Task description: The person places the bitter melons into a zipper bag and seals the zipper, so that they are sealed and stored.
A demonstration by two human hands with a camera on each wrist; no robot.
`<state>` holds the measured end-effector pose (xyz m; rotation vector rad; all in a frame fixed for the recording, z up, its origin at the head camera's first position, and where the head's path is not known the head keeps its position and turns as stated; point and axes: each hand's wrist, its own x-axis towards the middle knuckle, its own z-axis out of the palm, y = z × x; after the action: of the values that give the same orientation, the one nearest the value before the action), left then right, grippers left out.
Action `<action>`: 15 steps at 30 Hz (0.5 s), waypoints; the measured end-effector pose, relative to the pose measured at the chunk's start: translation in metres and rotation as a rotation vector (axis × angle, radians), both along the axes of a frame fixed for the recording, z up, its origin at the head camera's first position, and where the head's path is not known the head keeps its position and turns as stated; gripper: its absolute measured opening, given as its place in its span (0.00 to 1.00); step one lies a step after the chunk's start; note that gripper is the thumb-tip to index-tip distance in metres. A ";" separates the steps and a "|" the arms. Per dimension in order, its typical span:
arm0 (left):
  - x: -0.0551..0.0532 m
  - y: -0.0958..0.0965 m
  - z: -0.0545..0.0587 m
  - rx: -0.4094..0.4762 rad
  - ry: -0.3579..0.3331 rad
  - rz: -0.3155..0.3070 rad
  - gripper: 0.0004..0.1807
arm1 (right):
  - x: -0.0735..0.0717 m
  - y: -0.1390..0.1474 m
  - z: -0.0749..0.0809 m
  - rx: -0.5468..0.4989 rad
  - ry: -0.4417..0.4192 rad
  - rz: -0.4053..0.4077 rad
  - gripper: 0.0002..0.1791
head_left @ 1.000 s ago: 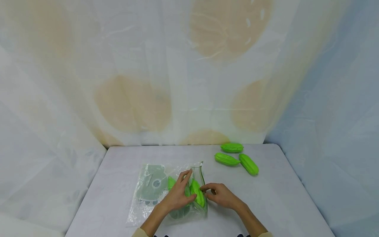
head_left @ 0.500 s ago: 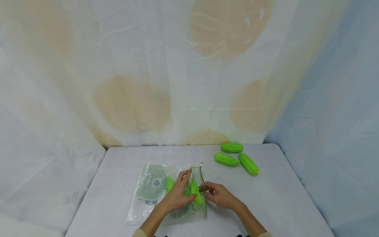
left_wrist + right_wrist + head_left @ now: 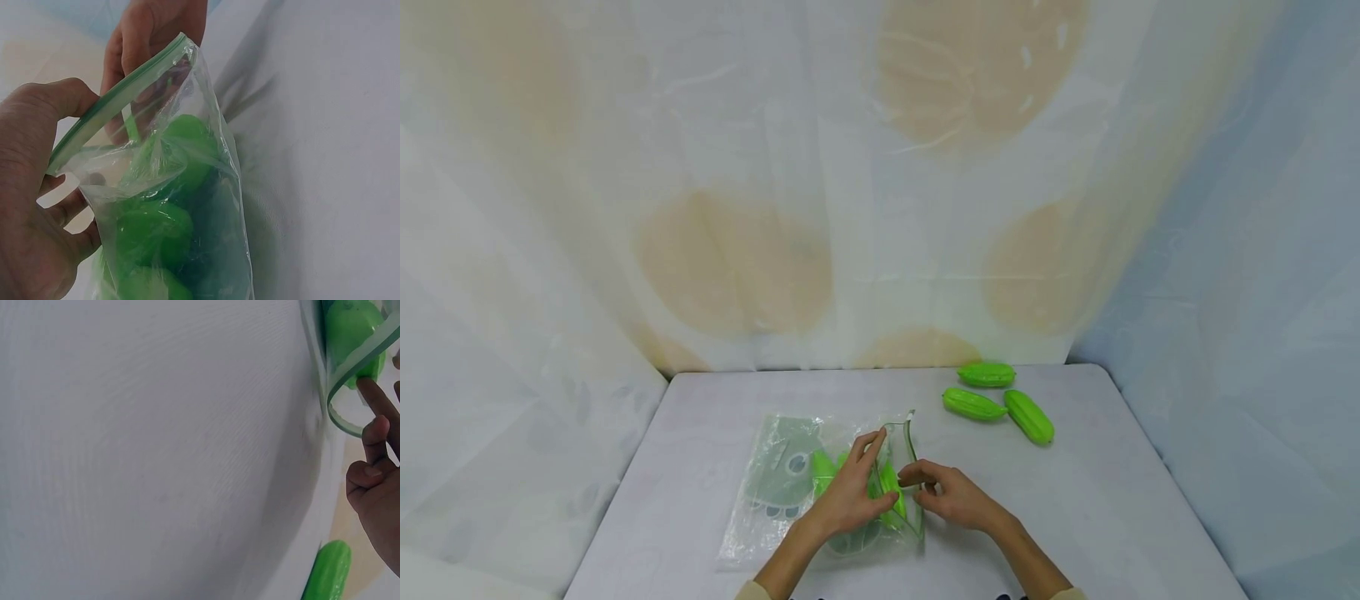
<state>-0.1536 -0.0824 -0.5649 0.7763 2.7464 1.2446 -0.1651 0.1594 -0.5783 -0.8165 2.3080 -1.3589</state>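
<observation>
1. Left hand [image 3: 848,493] of mine grips the clear bag [image 3: 748,525] at its mouth; from my head, its thumb and fingers look spread along the left lip.
2. My left wrist camera gives the hold more closely: one digit bends against the green rim [image 3: 125,86], while other fingertips come round the bag's edge.
3. Opposite, my right hand [image 3: 951,496] has its index finger reaching into the mouth. My right wrist camera shows that finger straight, its tip at the end of a green gourd [image 3: 352,334], the others folded back; whether they also press the rim I cannot tell.
4. That gourd lies inside the bag's mouth; from my head I see just a strip of it between my hands.
5. Through the film, my left wrist camera shows three rounded green ends [image 3: 156,228], where my left hand blocks much of the head view.
6. My head camera takes in three loose gourds [image 3: 973,405] on the table [image 3: 1150,517], beyond my right hand; my right wrist camera catches part of one.
</observation>
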 end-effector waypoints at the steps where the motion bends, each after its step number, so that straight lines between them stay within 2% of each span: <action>1: 0.000 0.000 0.000 -0.002 -0.008 0.004 0.53 | 0.000 0.000 0.000 0.000 0.000 0.000 0.18; 15: -0.003 -0.001 0.003 -0.029 -0.031 0.008 0.53 | 0.000 0.000 0.000 0.035 0.015 -0.036 0.18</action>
<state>-0.1567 -0.0832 -0.5623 0.7376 2.7392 1.2047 -0.1648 0.1591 -0.5785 -0.7807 2.3612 -1.3281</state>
